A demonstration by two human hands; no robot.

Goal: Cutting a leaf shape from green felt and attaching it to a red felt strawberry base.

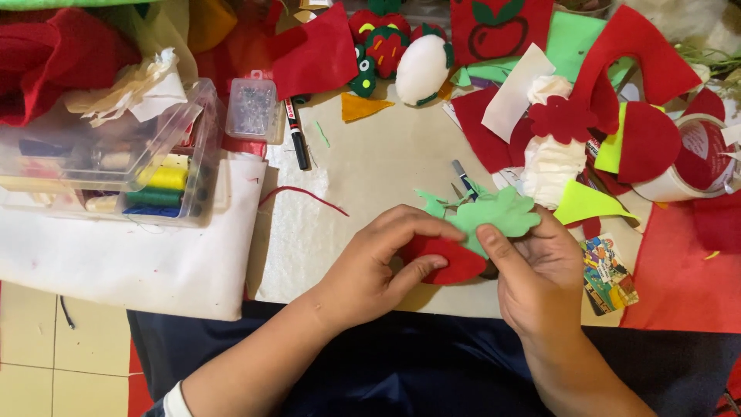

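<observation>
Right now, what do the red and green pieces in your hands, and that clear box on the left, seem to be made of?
The red piece and green leaf piece look like felt: matte, soft, cleanly cut edges, bending between the left hand and right hand. The clear box seems hard plastic: see-through, glossy, with thread spools visible inside.

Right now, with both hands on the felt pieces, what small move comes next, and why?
Probably slide the green felt leaf lower over the red felt piece: the left hand pinches the red, the right hand holds the green, and they overlap only at one edge.
</observation>
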